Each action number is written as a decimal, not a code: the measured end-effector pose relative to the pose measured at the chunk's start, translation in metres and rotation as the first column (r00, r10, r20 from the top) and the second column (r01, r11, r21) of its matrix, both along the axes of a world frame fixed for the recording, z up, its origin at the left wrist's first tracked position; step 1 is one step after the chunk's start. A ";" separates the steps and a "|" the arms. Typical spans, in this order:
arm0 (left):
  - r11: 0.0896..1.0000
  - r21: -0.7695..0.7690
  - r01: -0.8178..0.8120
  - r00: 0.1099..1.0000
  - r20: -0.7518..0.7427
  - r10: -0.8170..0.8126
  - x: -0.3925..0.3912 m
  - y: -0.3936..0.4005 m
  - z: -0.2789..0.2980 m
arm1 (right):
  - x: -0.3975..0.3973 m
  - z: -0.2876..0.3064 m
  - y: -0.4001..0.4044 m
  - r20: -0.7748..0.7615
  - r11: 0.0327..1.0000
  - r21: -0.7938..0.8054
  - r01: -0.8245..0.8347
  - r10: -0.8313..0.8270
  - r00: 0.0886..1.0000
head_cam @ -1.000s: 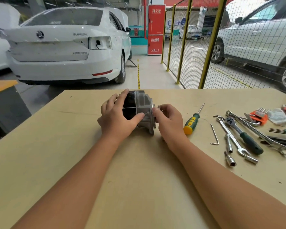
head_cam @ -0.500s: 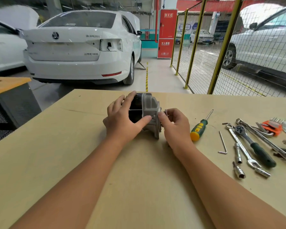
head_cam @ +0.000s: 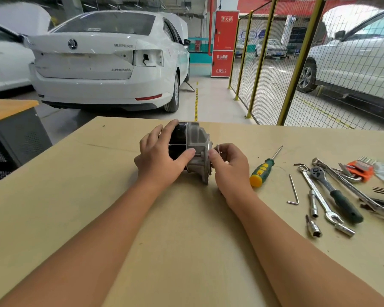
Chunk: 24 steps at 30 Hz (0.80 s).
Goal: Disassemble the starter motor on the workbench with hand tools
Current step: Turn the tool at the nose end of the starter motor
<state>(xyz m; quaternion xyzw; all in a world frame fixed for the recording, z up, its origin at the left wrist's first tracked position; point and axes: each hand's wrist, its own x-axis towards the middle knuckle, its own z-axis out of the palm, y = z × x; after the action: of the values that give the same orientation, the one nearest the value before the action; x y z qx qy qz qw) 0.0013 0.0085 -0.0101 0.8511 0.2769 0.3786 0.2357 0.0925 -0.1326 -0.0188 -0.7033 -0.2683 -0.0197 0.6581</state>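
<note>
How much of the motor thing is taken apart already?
Hardly any. The starter motor looks whole, black body and grey end housing joined. The left hand grips its body; the right hand pinches something thin at the housing. The screwdriver and ratchet lie untouched, so most remains.

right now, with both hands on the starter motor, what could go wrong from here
1. The right hand pinches a thin bolt at the starter motor end; once free, it could drop and roll across the bench.
2. Only the left hand steadies the round motor body, so it may roll or tip if that grip loosens.
3. The screwdriver lies just beside the right hand and could be knocked.
</note>
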 end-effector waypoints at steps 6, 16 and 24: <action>1.000 -0.009 0.012 1.000 -0.018 -0.013 -0.003 0.002 0.000 | -0.001 0.003 0.001 -0.072 0.999 0.033 -0.019 0.021 0.997; 1.000 -0.011 0.016 1.000 -0.018 -0.017 -0.004 0.001 0.001 | -0.002 0.003 -0.002 -0.025 1.000 0.012 -0.008 0.008 1.000; 1.000 -0.006 -0.005 1.000 0.011 0.005 -0.002 -0.001 0.000 | -0.001 0.001 -0.001 -0.035 1.000 0.026 -0.017 0.018 0.999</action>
<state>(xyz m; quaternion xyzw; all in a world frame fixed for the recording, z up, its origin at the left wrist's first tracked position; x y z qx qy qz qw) -0.0003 0.0078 -0.0102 0.8477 0.2789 0.3830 0.2388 0.0911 -0.1331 -0.0175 -0.6927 -0.2623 -0.0049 0.6718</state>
